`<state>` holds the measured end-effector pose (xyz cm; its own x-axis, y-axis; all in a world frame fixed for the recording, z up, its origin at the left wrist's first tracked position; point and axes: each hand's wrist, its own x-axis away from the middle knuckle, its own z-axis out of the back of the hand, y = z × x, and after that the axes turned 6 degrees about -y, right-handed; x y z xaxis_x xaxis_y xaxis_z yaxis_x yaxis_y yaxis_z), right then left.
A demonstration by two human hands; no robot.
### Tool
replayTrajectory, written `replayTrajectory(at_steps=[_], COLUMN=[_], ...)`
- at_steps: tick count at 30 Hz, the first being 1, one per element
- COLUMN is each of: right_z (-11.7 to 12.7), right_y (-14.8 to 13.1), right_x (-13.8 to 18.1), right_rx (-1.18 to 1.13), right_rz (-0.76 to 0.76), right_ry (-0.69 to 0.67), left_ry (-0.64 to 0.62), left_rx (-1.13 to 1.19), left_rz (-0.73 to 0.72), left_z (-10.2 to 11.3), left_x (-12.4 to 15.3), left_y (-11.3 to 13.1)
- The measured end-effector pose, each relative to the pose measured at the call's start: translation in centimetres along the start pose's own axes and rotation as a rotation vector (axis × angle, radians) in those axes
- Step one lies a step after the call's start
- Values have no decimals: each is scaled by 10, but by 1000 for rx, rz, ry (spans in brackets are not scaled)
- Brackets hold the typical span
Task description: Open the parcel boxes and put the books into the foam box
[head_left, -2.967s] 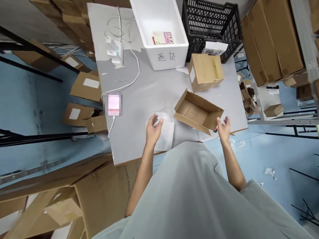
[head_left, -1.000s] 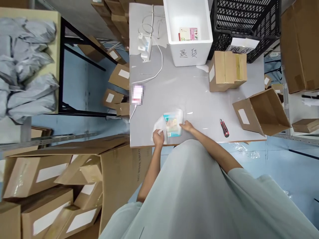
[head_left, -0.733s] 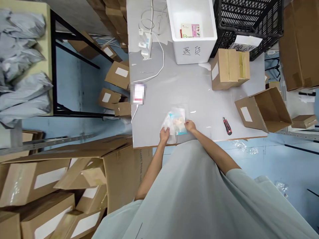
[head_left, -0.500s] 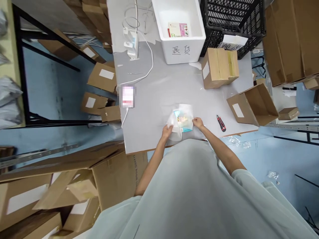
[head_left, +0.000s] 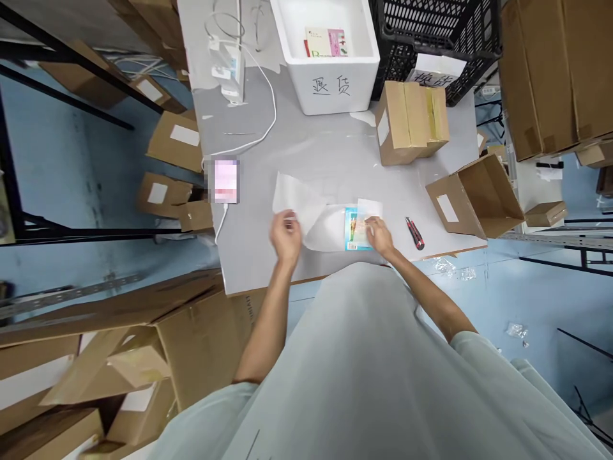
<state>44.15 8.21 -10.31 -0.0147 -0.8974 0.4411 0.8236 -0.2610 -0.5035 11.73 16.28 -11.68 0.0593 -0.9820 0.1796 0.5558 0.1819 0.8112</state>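
A thin, translucent white wrapping sheet point(head_left: 297, 195) lies spread over the grey table in front of me. Its right part reaches a flat blue packet point(head_left: 352, 239) with a colourful print and a barcode. My left hand point(head_left: 286, 237) is at the sheet's left edge, fingers curled in and slightly blurred, seemingly closed on the edge. Across the packet's right side my right hand point(head_left: 379, 237) lies with fingers extended, pressing on it. A small white piece point(head_left: 371, 206) sticks out above that hand. To the right lies a red and black box cutter point(head_left: 414, 234).
A white bin point(head_left: 330, 86) with booklets and a black crate point(head_left: 416, 32) stand at the back. A taped carton point(head_left: 409, 124) and an opened carton point(head_left: 474, 198) are on the right. A phone point(head_left: 225, 181), cables and a power strip point(head_left: 232, 73) line the left.
The wrapping has been opened out to the left, so the blue packet shows more plainly. My left hand moved left and up; my right hand moved onto the packet. The view shifted slightly.
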Motion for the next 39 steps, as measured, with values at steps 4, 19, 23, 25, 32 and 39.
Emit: replayTrajectory(at_steps=[4, 19, 23, 25, 32, 39], right_z=[-11, 16, 7, 4, 15, 101], right_y=[-28, 39, 45, 51, 72, 104], right_x=[-14, -13, -19, -22, -20, 15], right_rx=[244, 54, -96, -171, -358, -340], right_rz=[171, -244, -334, -399, -471, -455], right_ry=[-389, -356, -250, -203, -104, 159], left_ry=[-495, -325, -317, -331, -355, -184], left_rx=[-78, -85, 56, 130, 287, 307], left_rz=[174, 630, 634, 625, 559, 529], left_z=[-86, -181, -185, -184, -166, -111], left_x=[29, 23, 31, 36, 40, 33], left_y=[40, 29, 34, 37, 43, 29])
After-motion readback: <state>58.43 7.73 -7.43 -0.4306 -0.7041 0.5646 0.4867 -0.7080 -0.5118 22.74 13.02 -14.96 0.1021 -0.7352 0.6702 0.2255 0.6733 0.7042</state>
